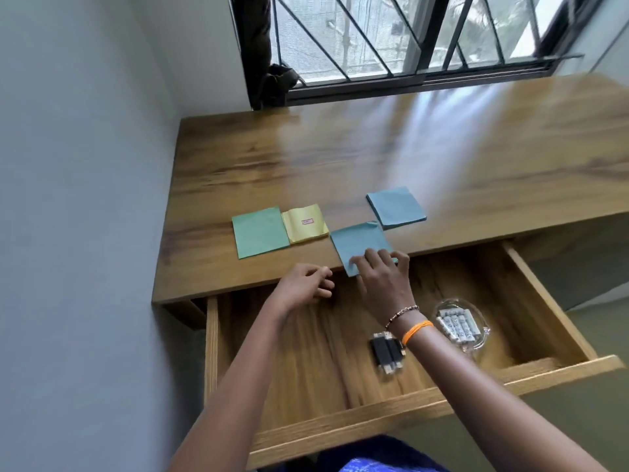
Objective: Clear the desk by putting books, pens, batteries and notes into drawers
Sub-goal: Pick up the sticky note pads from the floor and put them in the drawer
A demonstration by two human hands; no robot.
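Worktop: wooden worktop (374,155) under a barred window (408,39), with a grey wall (78,199) at 9 o'clock.
Drawer: wooden drawer (340,420) pulled out from under the worktop's near edge, toward 6 o'clock.
Right hand: right hand (383,277) reaches over the open drawer to the worktop's near edge; its fingers lie curled on the near corner of the blue note pad (357,241), with the thumb at the pad's right edge. Whether it pinches the pad or only presses on it, I cannot tell. Beaded and orange bands circle the wrist.
Left hand: left hand (304,284) hovers at the worktop's near edge, at 9 o'clock of the right hand, fingers loosely curled and grasping nothing.
Blue note pad: lies near the worktop's front edge, its near corner overhanging the drawer.
Second blue pad: second blue pad (396,207) lies at 1 o'clock of the first, corners nearly touching.
Green pad: green pad (260,231) lies at 9 o'clock of the blue note pad, just beside the yellow pad (306,223), which carries a small label.
Batteries: batteries (459,325) lie in a clear glass dish (476,345) inside the drawer, toward its right side.
Black items: a small bundle of black items (386,352) lies on the drawer floor at 9 o'clock of the dish; too blurred to name.
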